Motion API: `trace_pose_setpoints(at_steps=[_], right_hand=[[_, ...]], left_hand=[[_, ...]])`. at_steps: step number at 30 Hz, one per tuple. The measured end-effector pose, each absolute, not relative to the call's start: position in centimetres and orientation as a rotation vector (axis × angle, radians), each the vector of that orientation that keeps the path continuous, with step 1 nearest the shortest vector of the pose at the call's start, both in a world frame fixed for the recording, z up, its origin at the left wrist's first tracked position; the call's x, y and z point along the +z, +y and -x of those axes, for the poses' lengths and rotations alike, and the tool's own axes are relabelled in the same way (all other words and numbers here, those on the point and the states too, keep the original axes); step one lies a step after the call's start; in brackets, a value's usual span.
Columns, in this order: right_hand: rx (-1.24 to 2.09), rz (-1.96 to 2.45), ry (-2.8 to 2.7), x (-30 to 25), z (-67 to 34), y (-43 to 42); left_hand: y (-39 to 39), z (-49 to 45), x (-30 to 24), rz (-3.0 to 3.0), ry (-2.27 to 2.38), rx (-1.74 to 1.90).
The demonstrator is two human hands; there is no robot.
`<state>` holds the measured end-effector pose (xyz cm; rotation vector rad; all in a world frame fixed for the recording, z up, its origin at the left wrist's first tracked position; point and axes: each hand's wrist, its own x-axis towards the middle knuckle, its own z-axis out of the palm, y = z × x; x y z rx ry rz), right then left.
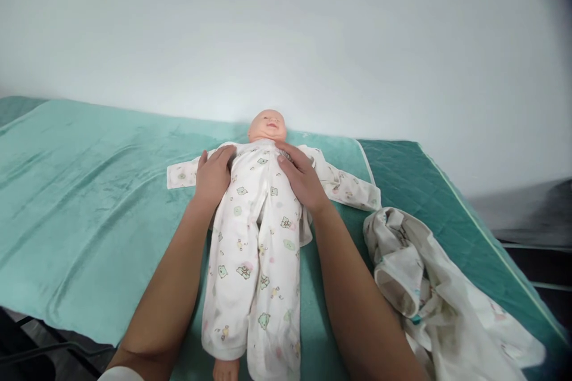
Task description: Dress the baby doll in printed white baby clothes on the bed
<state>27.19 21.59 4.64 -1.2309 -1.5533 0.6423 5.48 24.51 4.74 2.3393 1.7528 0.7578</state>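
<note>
A baby doll (267, 124) lies on its back, head toward the wall, in a white long-sleeved top (348, 186) and white pants (257, 238) printed with small animals. The pants reach high up over its chest. My left hand (214, 174) rests along the doll's side by the armpit, fingers stretched out and thumb apart. On the other side, my right hand (304, 177) lies on the upper edge of the pants at the chest, fingers extended. One bare foot (226, 370) shows below a pant leg; the other foot is out of sight.
A light green blanket (89, 202) covers much of the bed, over a darker green quilted cover (402, 172). Crumpled white printed cloth (447, 286) lies beside my right forearm. A pale wall (286, 36) stands behind the bed. A dark cable (58, 348) runs at the lower left.
</note>
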Motion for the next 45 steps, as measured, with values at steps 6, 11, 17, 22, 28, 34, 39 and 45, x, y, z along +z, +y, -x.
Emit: trace_pose_setpoints(at_steps=[6,11,17,22,28,34,39,45], right_hand=[[0.408,1.444,-1.632,2.8,-29.5,23.1],[0.389,1.525,-1.615,2.5,-30.1,23.0],[0.563,1.288,-1.620,6.0,-26.7,21.6],[0.193,1.607,-2.257,10.4,-20.5,23.0],[0.095,1.803,-2.607,10.8,-14.3,26.8],[0.150,1.674,-2.821,9.5,-13.4,29.6],[0.133,1.645,-2.880,10.1,-13.5,30.0],[0.033,1.638,-2.936,11.8,-14.7,28.8]], left_hand=[[24.5,-4.4,4.5,-2.373,1.865,0.620],[24.4,-3.5,4.8,-2.289,1.981,0.653],[24.8,-3.6,4.9,-2.185,2.051,0.719],[25.3,-3.5,4.5,-2.175,1.975,0.792],[25.2,-3.2,4.5,-2.168,1.941,0.810],[25.4,-3.1,4.4,-2.111,2.062,0.726],[25.3,-3.1,4.4,-2.132,2.083,0.717],[24.7,-2.7,4.8,-2.103,2.114,0.743]])
